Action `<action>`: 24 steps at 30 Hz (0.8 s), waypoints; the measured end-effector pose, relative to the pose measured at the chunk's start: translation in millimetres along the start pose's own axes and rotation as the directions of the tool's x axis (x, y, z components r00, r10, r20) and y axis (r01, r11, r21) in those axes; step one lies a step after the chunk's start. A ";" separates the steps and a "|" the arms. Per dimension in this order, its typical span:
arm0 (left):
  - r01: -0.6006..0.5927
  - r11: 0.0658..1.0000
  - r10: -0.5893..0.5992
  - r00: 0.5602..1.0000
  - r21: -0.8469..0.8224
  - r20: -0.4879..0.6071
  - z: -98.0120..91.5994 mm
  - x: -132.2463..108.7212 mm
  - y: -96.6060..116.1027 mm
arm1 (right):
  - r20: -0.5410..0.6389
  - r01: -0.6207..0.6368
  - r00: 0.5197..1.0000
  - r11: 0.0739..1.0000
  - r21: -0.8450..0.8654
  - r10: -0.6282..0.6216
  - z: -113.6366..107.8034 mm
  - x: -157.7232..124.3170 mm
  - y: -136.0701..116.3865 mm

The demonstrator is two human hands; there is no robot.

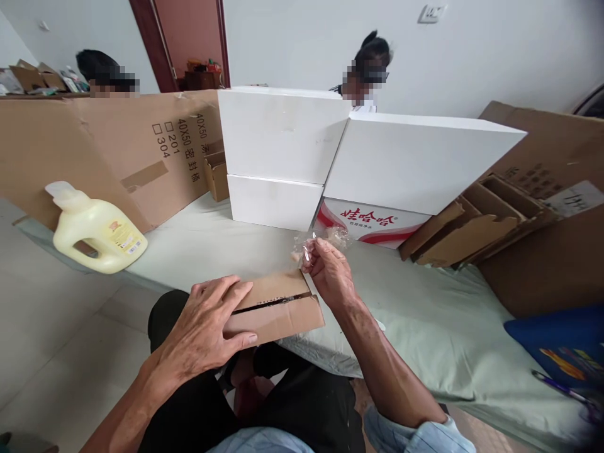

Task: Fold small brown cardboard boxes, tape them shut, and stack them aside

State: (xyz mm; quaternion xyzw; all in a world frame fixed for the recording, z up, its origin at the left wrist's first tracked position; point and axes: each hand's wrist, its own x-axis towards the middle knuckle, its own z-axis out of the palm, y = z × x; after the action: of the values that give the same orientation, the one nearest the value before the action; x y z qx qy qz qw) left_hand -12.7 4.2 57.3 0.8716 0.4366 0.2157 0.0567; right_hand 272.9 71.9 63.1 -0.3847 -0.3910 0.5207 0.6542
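Note:
A small brown cardboard box (pixel 283 318) lies at the table's near edge, a dark gap running between its two top flaps. Across its left end rests my left hand (pixel 205 321), fingers over the top and thumb on the near flap, holding it. Just beyond the box's right end, my right hand (pixel 330 270) pinches a piece of crumpled clear plastic (pixel 309 247) between thumb and fingers. More crumpled clear plastic (pixel 338 237) shows behind that hand.
White boxes (pixel 287 135) stand stacked at the back, beside large cardboard cartons (pixel 160 151). A yellow jug (pixel 101 233) is at left. Folded cardboard (pixel 462 226), a blue item (pixel 561 346) and a purple pen (pixel 557 385) are at right. Two people are behind the boxes.

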 end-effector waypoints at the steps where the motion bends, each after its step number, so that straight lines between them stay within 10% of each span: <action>1: -0.007 1.000 0.007 0.999 0.009 0.031 -2.1 0.8 1.2 | -0.002 -0.002 1.000 1.000 -0.006 0.002 -1.8 -3.0 1.4; 18: -0.058 0.994 0.085 0.945 -0.094 0.315 -26.8 52.6 -13.3 | 0.149 0.178 0.977 0.970 -0.164 -0.154 3.9 -13.9 -10.9; 24: 0.087 0.941 -0.005 0.970 -0.327 0.241 -18.9 58.4 -23.6 | 0.149 0.181 0.978 0.947 -0.264 -0.145 2.1 -24.1 -1.6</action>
State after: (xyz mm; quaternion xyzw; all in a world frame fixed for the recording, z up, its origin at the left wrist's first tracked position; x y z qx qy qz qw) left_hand -7.5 62.8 86.5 0.8581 0.4040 0.1798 0.2609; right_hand 267.9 48.2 62.7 -0.4045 -0.5312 0.4287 0.6087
